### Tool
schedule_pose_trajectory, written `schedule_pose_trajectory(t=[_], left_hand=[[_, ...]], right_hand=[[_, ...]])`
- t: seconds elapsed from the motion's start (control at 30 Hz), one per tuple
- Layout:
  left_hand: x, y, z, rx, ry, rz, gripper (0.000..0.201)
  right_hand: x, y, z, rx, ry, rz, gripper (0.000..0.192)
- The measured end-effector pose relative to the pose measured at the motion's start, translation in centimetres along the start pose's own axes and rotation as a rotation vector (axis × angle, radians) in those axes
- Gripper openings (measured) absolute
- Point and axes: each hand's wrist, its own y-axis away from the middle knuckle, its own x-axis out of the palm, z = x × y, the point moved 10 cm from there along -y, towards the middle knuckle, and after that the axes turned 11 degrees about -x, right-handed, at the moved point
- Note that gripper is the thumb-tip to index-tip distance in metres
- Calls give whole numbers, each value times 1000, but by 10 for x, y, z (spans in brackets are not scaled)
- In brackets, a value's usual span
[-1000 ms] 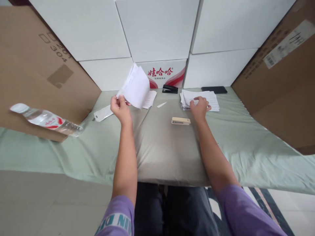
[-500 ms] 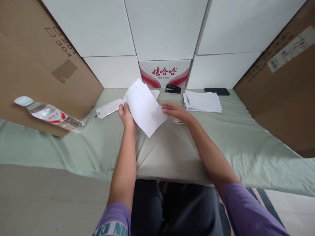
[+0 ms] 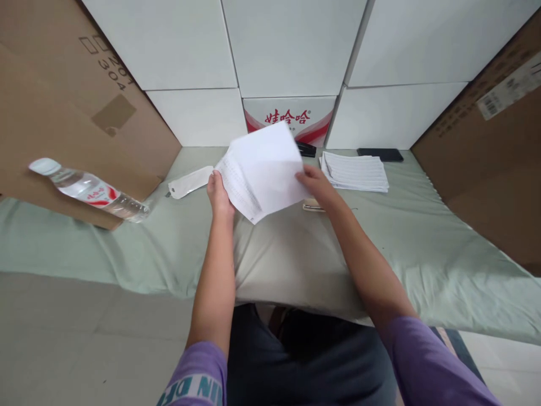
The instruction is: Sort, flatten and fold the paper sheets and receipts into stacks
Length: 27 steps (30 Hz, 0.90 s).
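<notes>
My left hand [image 3: 220, 196] is closed on the left edge of some printed sheets of paper [image 3: 240, 189], thumb on top. My right hand [image 3: 316, 184] pinches the right side of a blank-looking white sheet [image 3: 270, 158], which lies at an angle over the printed ones. The sheets are held up above the cloth-covered table. Just behind them is a black stapler [image 3: 307, 150], partly hidden by the paper. A small pale, slim object with a metal strip [image 3: 313, 207] rests below my right hand, partly covered by the forearm.
A paper stack [image 3: 355, 172] lies right of my right hand, with a black phone-like slab [image 3: 382, 154] behind it. At left are a white strip-shaped packet [image 3: 191, 181] and a water bottle [image 3: 99, 194]. Cardboard [image 3: 63, 113] and white boxes [image 3: 291, 48] enclose the table.
My right hand has closed on the blank sheet and swung it up and right, uncovering printed sheets in my left hand. The paper now partly covers the stapler and the box's lettering.
</notes>
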Motion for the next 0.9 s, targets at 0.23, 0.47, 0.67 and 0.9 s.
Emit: schedule_pose_trajectory(t=[0.23,0.47,0.67,0.9], left_hand=[[-8,-6,3,-29,-3,-25,43],[3,-1,-2,3,27,64,50],[16,4,4,-65,32,141,54],[5,-1,11,-70,-2,60,49]], right_hand=[[-68,-6,2,-44,-40,-270,56],[-44,-2,31,-127,-109,-153,54],[-5,-5,5,-37,22,-41,37],[-15,-6,-14,-38,335,-143,22]])
